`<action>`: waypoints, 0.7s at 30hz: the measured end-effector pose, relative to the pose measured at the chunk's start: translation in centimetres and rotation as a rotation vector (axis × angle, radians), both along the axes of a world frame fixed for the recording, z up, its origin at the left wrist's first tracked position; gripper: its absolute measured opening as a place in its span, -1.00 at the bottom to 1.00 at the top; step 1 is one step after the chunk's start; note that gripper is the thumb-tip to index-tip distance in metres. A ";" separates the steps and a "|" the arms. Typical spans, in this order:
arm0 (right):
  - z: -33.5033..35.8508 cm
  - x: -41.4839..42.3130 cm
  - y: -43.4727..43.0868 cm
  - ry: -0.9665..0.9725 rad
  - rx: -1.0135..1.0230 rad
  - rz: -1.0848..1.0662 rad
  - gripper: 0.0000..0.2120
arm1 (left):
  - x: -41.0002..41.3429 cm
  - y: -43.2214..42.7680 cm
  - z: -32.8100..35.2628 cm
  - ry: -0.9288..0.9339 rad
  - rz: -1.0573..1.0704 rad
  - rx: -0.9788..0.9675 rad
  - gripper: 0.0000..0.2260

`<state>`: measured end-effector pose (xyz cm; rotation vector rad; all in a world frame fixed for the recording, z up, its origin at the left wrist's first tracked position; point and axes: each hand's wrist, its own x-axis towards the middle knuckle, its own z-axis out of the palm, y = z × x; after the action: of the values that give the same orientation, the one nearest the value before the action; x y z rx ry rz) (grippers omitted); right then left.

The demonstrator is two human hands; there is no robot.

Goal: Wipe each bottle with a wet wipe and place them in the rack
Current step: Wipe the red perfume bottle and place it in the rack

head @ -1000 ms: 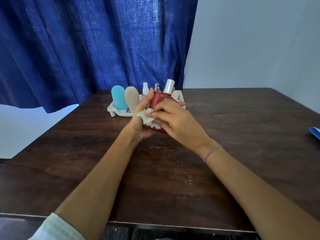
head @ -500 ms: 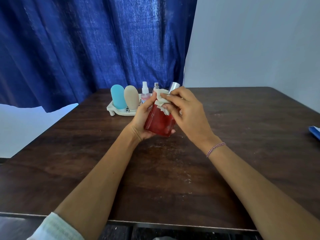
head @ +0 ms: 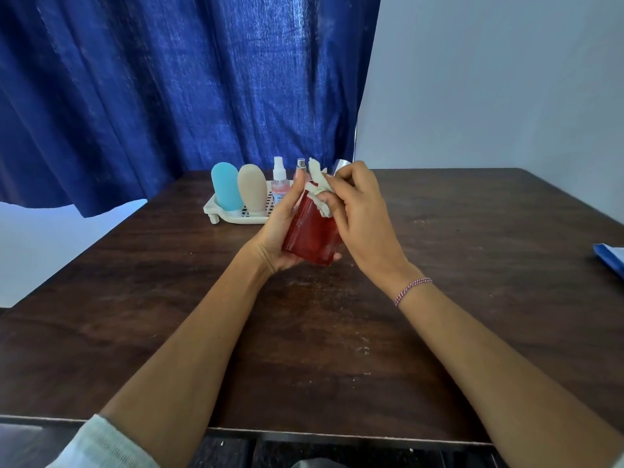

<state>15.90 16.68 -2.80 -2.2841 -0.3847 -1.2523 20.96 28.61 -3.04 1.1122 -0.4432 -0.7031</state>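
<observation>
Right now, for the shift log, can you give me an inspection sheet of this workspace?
Surface: dark wooden table, pale scuff marks.
Job's things: red bottle held over the table, wipe at its top; white rack near the far edge holds blue bottle, beige bottle, spray bottle, small silver-capped bottle.
Clutter: blue item at the right edge, cut off.
Hands: left hand grips the red bottle; right hand pinches the wipe.
Cables: nothing seen.
Surroundings: blue curtain, grey wall behind.
</observation>
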 end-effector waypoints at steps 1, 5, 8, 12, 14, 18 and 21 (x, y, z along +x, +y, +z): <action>0.0 0.1 -0.2 0.000 0.001 0.005 -0.73 | 0.0 0.0 0.0 -0.012 0.000 0.002 -0.47; 0.2 0.1 -0.7 -0.039 0.019 0.038 -0.75 | 0.2 0.3 0.0 -0.063 -0.038 -0.039 -0.38; 0.2 0.0 -1.3 -0.090 0.012 0.075 -0.76 | 0.1 0.5 0.1 -0.080 -0.074 -0.095 -0.45; 0.2 0.1 -1.8 -0.149 -0.017 0.086 -0.79 | -0.2 0.5 0.3 -0.116 -0.074 -0.162 -0.42; 0.1 0.2 -2.3 -0.169 -0.045 0.071 -0.81 | -0.1 0.5 0.6 -0.143 -0.096 -0.199 -0.39; -0.1 0.5 -3.1 -0.119 0.024 0.052 -0.83 | 0.4 0.8 0.7 -0.181 -0.149 -0.247 -0.48; -0.1 0.7 -3.1 -0.057 0.093 0.068 -0.83 | 0.5 0.8 0.5 -0.130 -0.166 -0.239 -0.48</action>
<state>16.55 13.62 -2.85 -2.1439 -0.4125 -1.2768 21.42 29.37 -2.52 0.9047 -0.7182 -0.7046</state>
